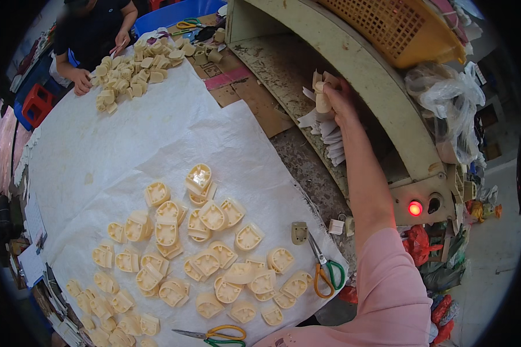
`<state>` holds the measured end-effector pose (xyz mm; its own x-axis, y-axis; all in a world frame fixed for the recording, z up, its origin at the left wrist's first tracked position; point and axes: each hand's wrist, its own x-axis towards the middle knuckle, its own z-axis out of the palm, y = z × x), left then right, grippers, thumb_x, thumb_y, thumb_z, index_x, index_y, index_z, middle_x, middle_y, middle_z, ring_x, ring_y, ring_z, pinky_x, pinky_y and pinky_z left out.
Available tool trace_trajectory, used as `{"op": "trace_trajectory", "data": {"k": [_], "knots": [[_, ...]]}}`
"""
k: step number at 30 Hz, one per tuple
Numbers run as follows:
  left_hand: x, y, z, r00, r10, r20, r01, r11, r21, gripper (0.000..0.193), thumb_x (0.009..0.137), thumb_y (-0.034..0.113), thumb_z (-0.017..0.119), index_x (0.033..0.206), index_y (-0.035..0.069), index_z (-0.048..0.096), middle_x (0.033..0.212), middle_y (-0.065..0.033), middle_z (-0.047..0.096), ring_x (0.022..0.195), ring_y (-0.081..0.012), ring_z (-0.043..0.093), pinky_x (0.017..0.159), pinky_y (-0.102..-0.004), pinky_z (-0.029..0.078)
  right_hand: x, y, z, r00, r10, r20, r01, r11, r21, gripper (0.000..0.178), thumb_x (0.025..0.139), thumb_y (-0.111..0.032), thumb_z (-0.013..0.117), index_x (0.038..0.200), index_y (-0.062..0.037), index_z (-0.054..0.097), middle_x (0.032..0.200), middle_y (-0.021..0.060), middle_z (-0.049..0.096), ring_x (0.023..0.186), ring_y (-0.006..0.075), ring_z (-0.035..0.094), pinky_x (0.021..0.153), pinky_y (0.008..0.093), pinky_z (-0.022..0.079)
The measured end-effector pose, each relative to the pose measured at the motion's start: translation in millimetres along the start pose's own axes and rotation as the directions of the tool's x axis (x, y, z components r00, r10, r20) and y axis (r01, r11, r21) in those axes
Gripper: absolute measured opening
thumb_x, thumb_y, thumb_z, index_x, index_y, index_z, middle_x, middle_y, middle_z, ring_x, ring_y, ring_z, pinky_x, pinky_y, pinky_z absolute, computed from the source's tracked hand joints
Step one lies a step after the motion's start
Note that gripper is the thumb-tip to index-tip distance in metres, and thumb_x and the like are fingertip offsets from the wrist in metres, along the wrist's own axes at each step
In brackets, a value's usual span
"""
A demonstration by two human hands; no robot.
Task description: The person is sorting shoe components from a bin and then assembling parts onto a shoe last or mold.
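My right hand (pixel 338 101) reaches into the open front of a cream metal machine (pixel 382 69), its fingers closed around a cream plastic part (pixel 323 103). Right below the hand, white strips (pixel 331 139) lie bunched at the machine's lower edge. Many rounded, hollow cream plastic parts (pixel 213 216) are spread loosely over the white sheet (pixel 133 173) on the table, several leaning on or overlapping one another. A small grey-green part (pixel 299 232) lies apart from them at the right. My left hand is outside the picture.
Scissors with green and orange handles (pixel 328 277) lie at the table's right edge; another pair (pixel 220 334) is at the near edge. A red lamp (pixel 415 208) glows on the machine. Across the table, another person (pixel 92 34) sits by a pile of cream parts (pixel 136 69).
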<state>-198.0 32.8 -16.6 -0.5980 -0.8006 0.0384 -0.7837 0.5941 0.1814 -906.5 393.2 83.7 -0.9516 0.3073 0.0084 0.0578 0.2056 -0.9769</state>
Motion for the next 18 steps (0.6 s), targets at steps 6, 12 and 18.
{"op": "trace_trajectory", "data": {"k": [6, 12, 18], "knots": [[2, 30, -41, 0.999, -0.018, 0.044, 0.019, 1.0, -0.025, 0.03, 0.087, 0.013, 0.061, 0.113, 0.0, 0.059, 0.112, -0.0255, 0.052, 0.081, -0.0365, 0.057, 0.082, -0.0467, 0.045, -38, -15, 3, 0.997, -0.071, -0.017, 0.072, 0.983, 0.17, 0.058, 0.071, -0.017, 0.074, 0.122, -0.001, 0.053, 0.121, 0.0118, 0.056, 0.106, 0.0215, 0.059, 0.087, 0.0306, 0.048], [14, 38, -38, 0.966, -0.059, 0.252, -0.028, 0.944, 0.329, 0.021, 0.086, 0.017, 0.051, 0.086, 0.004, 0.068, 0.08, -0.0195, 0.065, 0.073, -0.0386, 0.06, 0.066, -0.0479, 0.047, -66, -15, -4, 0.993, -0.114, 0.043, 0.102, 0.972, 0.213, 0.051, 0.071, -0.009, 0.068, 0.12, -0.0054, 0.054, 0.112, 0.0086, 0.056, 0.102, 0.0184, 0.055, 0.087, 0.0313, 0.047], [35, 65, -92, 0.899, 0.213, 0.382, -0.302, 0.935, 0.189, 0.018, 0.086, 0.016, 0.054, 0.086, 0.002, 0.065, 0.076, -0.0197, 0.064, 0.066, -0.0382, 0.059, 0.06, -0.0466, 0.046, -96, -13, -19, 0.994, -0.054, 0.093, 0.028, 0.964, 0.263, 0.048, 0.073, -0.006, 0.064, 0.119, -0.008, 0.053, 0.107, 0.008, 0.057, 0.094, 0.0161, 0.058, 0.075, 0.03, 0.05]]}}
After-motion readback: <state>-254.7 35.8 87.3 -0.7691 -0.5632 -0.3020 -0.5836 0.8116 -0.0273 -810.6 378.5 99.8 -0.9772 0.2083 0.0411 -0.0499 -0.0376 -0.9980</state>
